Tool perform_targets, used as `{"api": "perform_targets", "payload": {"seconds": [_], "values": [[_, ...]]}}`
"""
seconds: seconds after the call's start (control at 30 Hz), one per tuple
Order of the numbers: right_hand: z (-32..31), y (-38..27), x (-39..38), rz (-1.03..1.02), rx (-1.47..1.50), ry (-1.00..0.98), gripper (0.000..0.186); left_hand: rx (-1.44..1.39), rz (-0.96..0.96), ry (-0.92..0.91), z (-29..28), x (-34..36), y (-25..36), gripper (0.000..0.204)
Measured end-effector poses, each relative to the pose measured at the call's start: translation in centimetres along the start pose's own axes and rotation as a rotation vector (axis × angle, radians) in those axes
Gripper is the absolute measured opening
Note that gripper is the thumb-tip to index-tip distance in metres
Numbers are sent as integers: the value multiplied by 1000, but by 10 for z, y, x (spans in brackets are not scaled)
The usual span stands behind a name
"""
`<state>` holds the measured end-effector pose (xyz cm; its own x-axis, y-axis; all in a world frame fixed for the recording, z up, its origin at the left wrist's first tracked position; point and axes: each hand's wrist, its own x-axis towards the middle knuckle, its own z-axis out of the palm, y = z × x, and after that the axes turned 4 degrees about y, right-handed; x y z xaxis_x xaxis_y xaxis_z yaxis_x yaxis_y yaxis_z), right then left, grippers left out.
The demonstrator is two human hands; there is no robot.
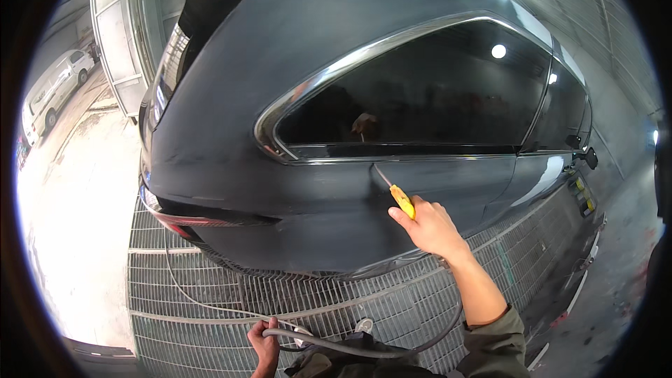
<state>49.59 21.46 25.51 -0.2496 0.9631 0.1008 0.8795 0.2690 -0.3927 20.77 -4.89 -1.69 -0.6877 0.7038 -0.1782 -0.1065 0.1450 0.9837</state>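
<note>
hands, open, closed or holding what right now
Left hand: closed, holding the grey hose.
Right hand: closed, holding the yellow-handled tool.

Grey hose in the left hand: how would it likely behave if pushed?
The grey hose would probably flex, since it bends in a broad curve from the left hand. Its visible arc looks smooth, without kinks, suggesting some springiness, so it may resist sharp folding.

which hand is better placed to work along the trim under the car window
Probably the right hand: it holds the yellow-handled tool, its tip close to the trim. The left hand is lower, gripping a hose.
</note>
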Motion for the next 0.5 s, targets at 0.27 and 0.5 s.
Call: {"api": "perform_targets", "payload": {"seconds": [0.27,0.5], "values": [[-30,69,-2,106,24,20,61,92,69,-28,56,-19,-2,46],[-52,126,-2,165,42,39,62,166,66,-35,102,-36,5,44]]}}
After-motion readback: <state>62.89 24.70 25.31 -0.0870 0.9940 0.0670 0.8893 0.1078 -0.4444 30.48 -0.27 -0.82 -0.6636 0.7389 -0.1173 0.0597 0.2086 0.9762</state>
